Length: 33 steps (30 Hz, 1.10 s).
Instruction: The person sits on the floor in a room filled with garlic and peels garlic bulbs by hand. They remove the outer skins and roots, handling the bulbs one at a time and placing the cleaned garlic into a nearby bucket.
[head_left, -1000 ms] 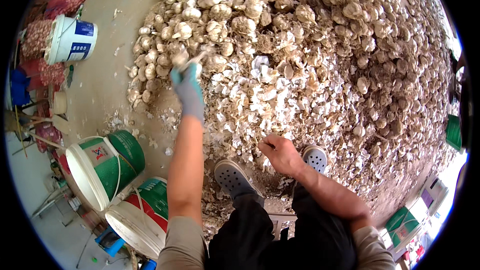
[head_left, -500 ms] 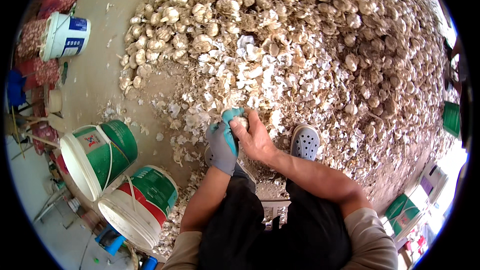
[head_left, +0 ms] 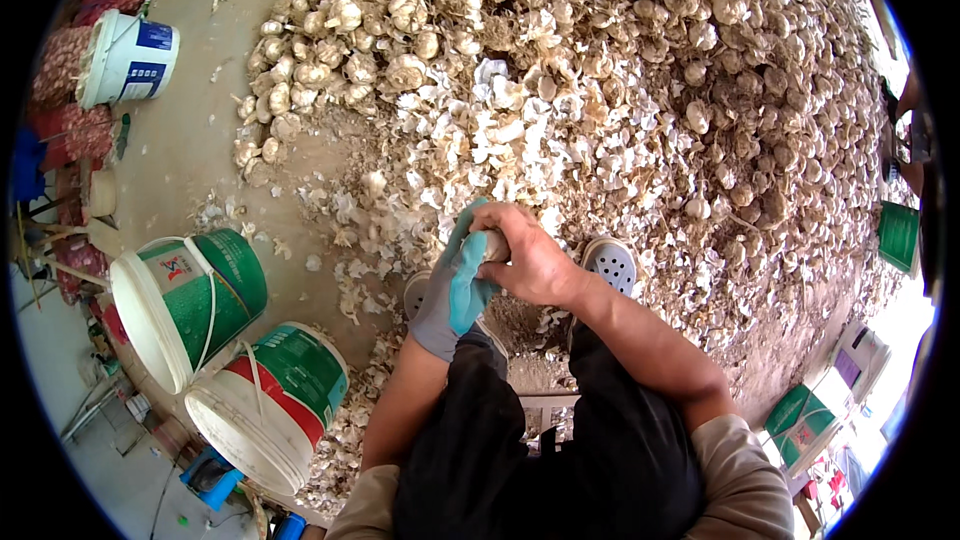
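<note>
My left hand (head_left: 452, 292), in a grey and teal glove, is closed around a garlic bulb (head_left: 495, 246) in front of my knees. My bare right hand (head_left: 540, 262) is curled over the same bulb, its fingers gripping the upper side. Most of the bulb is hidden by the fingers. Just beyond the hands lies a heap of loose papery garlic skins (head_left: 520, 140). Whole garlic bulbs (head_left: 400, 70) with dry, dirty skins are piled behind it and spread far to the right.
Two green-and-white buckets stand at my left, one upper (head_left: 215, 285) and one lower with a red band (head_left: 290, 380). A white and blue bucket (head_left: 130, 60) is farther off, near red mesh sacks (head_left: 90, 135). My grey clogs (head_left: 610, 265) rest among the skins. More buckets (head_left: 805, 425) stand at right.
My right hand has shifted right and curled over the bulb, its fingers now bent across the top. The gloved hand has turned, its teal thumb now showing along the bulb.
</note>
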### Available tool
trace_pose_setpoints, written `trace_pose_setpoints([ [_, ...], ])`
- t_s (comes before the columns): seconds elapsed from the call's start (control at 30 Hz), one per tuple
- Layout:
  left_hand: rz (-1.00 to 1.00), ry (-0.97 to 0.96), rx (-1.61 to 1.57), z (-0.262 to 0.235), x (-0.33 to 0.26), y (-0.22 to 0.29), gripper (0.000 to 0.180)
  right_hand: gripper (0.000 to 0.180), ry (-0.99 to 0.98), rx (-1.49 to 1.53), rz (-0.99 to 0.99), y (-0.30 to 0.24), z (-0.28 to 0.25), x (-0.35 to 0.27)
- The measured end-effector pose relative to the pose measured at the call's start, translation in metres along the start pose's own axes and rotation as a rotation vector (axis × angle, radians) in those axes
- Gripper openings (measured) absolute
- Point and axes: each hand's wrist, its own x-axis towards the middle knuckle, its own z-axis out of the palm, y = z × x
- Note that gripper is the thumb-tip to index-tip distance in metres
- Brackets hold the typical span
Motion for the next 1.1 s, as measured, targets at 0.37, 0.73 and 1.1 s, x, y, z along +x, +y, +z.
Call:
trace_pose_setpoints([
  [0.37, 0.173, 0.081, -0.090, -0.013, 0.019, 0.016, 0.037, 0.048, 0.341, -0.107, 0.019, 0.000, 0.024, -0.002],
  [0.73, 0.169, 0.160, 0.043, 0.008, 0.008, 0.022, 0.034, 0.046, 0.326, -0.121, -0.184, -0.009, 0.025, -0.002],
  [1.1, 0.135, -0.024, -0.022, 0.013, 0.005, 0.024, 0.046, 0.036, 0.224, 0.208, 0.024, -0.001, 0.028, 0.000],
])
